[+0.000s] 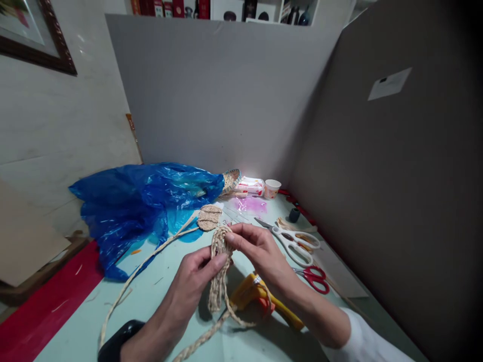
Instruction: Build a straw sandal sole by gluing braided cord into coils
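A coiled braid of pale straw cord [218, 289] is held up between my two hands, its loops stacked lengthwise. My left hand [199, 269] grips its left side, thumb across the front. At its top end, my right hand [251, 246] pinches the braid between thumb and fingers. From the bottom, a loose braided tail [206, 337] runs down toward the near edge. Behind the coil lies a round woven straw piece [209, 217] with long strands trailing left. Under my right wrist rests a yellow glue gun [245, 291], partly hidden.
A blue plastic bag [151, 201] covers the back left. White-handled scissors [296, 241] and red-handled scissors [316, 279] lie at right. A paper cup [272, 189], a tissue pack [252, 186] and a small dark cylinder [294, 215] stand farther back. Grey panels [226, 90] enclose the table.
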